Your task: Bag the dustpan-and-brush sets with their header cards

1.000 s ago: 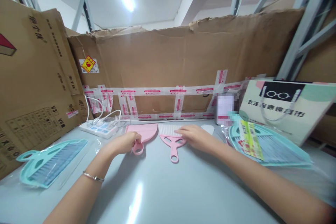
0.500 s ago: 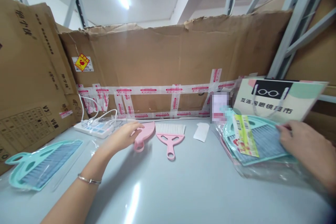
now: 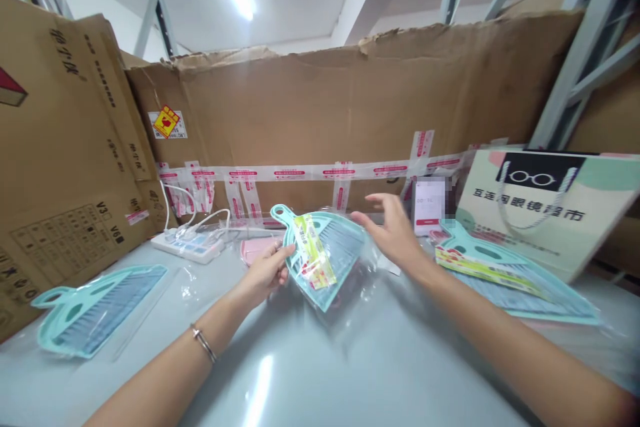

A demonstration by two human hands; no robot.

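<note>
- Turquoise dustpan-and-brush set (image 3: 344,243), wrapped in clear plastic (image 3: 367,280), is tilted above the grey table (image 3: 320,373).
- The left hand (image 3: 267,272) pinches its left edge between thumb and fingers.
- The right hand (image 3: 394,232) is at its right side, thumb and fingers spread apart (if the thumb touches the plastic, I cannot tell).
- A pink dustpan (image 3: 253,251) lies behind, partly hidden.

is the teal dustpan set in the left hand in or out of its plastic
In: clear plastic shows past the right edge of the teal dustpan set, which the left hand holds.
</note>
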